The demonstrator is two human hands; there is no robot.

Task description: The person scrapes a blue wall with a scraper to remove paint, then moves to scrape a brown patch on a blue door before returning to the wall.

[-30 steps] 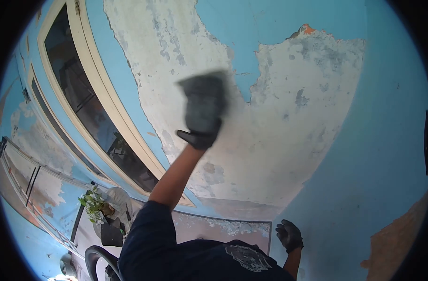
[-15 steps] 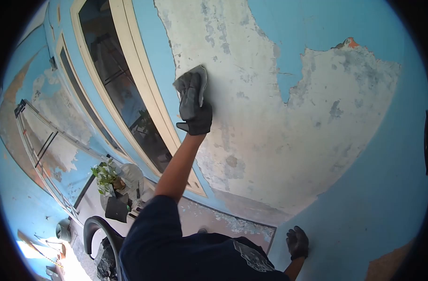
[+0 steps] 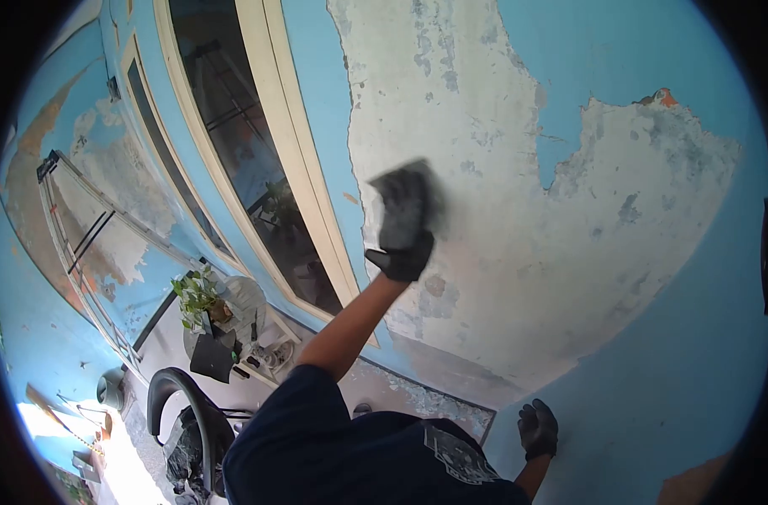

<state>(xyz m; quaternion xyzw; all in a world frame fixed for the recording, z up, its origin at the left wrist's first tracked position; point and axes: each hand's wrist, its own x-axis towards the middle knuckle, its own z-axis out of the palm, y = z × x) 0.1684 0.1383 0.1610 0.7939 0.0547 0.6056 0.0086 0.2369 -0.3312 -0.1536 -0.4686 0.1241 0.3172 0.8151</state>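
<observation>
Grey sheet (image 3: 390, 180) in gloved left hand (image 3: 403, 240), before whitish plaster patch (image 3: 519, 286).
Head view: left fingers laid flat over the sheet, holding it, motion-blurred; contact with plaster cannot be told. Right hand (image 3: 537, 429), dark-gloved, low beside blue wall (image 3: 653, 362), fingers loosely bent and slightly apart; whether it touches cannot be told. Cream window frame (image 3: 304, 160), left of patch. Potted plant (image 3: 197, 293) on small desk (image 3: 248, 292). Black armchair (image 3: 219, 438), lower left. Ladder (image 3: 119, 210), far left.

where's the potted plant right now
In the head view the potted plant is on the left, a little below mid-height, just right of the leaning ladder and above the black chair.
</observation>
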